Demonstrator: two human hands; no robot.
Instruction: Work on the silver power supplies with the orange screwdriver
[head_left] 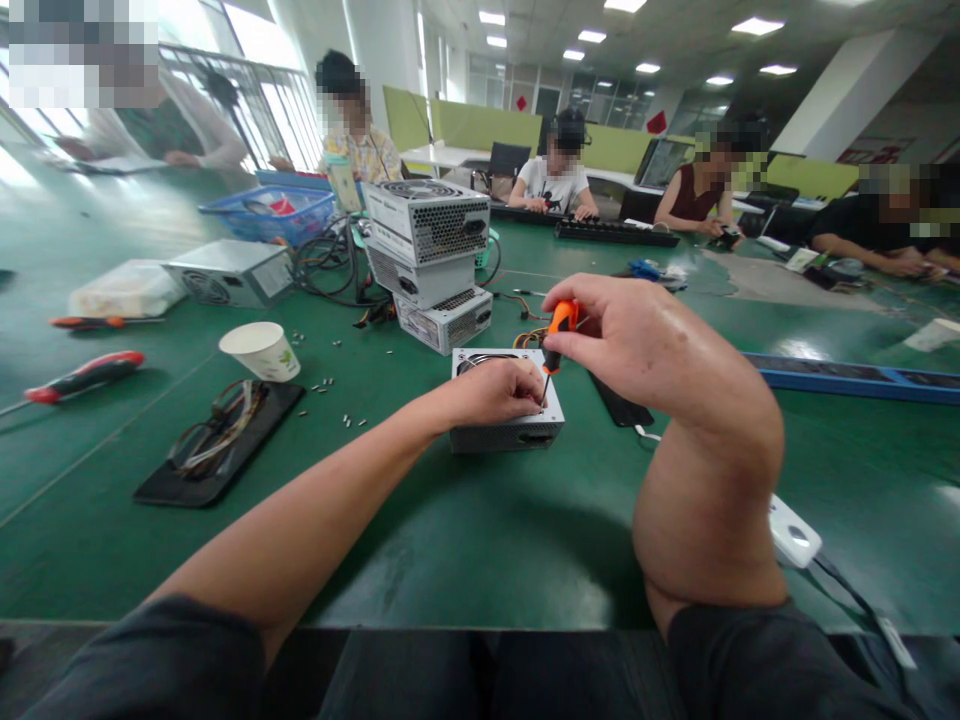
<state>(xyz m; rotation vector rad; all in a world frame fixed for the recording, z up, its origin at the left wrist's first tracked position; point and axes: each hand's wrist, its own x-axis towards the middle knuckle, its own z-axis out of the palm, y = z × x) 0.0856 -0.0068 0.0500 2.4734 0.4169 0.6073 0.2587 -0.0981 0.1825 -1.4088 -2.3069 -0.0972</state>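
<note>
A silver computer power supply [491,438] sits on the green table in front of me, its fan side facing up. My right hand [619,325] is closed round the orange and black handle of a screwdriver [562,322]. The shaft points down and its tip meets the top of the casing near the right corner. My left hand [504,392] rests over the fan side, fingers pinched together beside the screwdriver tip; what they hold, if anything, is hidden.
Behind stands a stack of power supplies [431,225]. To the left are a paper cup [260,350], loose small metal pieces, a black tray [225,465] with cables, and a red-black screwdriver [90,376]. A power strip [795,532] lies right. Several people sit across the table.
</note>
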